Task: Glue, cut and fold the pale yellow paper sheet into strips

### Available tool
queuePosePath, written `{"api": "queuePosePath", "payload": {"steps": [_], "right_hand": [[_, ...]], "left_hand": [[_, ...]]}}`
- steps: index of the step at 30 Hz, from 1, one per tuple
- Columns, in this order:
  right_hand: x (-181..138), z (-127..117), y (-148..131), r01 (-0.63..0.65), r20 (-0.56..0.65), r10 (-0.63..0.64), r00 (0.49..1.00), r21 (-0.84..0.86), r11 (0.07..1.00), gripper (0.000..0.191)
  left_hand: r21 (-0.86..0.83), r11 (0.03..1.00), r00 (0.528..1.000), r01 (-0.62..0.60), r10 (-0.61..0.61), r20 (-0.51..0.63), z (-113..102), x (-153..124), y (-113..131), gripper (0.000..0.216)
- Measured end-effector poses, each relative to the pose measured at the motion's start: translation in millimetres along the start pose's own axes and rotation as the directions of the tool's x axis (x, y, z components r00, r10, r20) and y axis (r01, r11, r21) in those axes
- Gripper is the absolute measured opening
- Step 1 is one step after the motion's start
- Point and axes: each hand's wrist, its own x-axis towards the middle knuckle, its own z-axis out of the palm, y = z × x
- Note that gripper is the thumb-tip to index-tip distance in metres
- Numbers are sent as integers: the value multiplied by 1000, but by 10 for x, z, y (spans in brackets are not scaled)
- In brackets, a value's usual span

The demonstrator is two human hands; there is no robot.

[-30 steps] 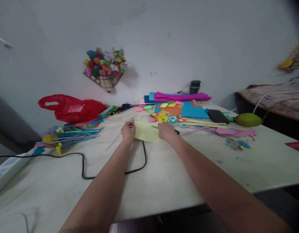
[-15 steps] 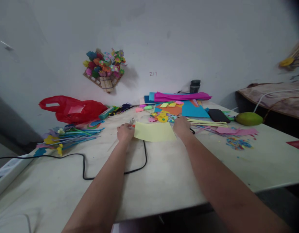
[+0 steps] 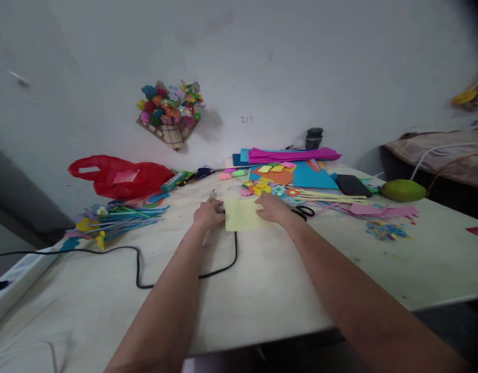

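Note:
A pale yellow sheet of paper (image 3: 242, 216) lies between my two hands over the middle of the table. My left hand (image 3: 209, 213) is at its left edge, fingers bent and closed on that side. Over the right part of the sheet, my right hand (image 3: 273, 208) grips it with thumb and fingers, hiding that edge. Black-handled scissors (image 3: 304, 212) rest just right of my right wrist. Past the sheet are foam flowers (image 3: 262, 187) in several colours. A black cable (image 3: 235, 254) runs out from under the paper.
At left are a red plastic bag (image 3: 130, 178) and flower stems (image 3: 133, 215). Coloured sheets (image 3: 314, 175) are stacked at the back. Toward the right are pale yellow strips (image 3: 332, 197), a phone (image 3: 352, 185), a green mango-like fruit (image 3: 403, 190) and small scraps (image 3: 387, 230).
My right hand has moved left over the sheet, closer to my left hand, uncovering the scissors and more flowers. Less of the yellow paper's width shows. The view has shifted slightly.

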Motion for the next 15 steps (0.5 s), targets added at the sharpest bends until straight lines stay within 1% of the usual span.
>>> {"api": "queuePosePath", "payload": {"steps": [2, 5, 10, 13, 15], "right_hand": [[8, 38, -41, 54, 13, -54, 998, 22, 998, 42], [16, 78, -64, 104, 13, -105, 994, 43, 994, 42], [8, 80, -77, 118, 21, -119, 993, 34, 992, 40], [4, 69, -93, 113, 30, -114, 993, 30, 993, 39], [7, 70, -102, 111, 33, -112, 993, 23, 994, 39]], "left_hand": [[-44, 998, 999, -42, 42, 11, 22, -12, 20, 50], [-29, 995, 995, -98, 98, -4, 58, -24, 47, 48], [14, 993, 992, -119, 119, -31, 93, 37, 29, 45], [15, 990, 990, -142, 142, 13, 59, 95, -41, 51], [3, 981, 979, -193, 193, 71, 8, 108, -107, 64]]}}
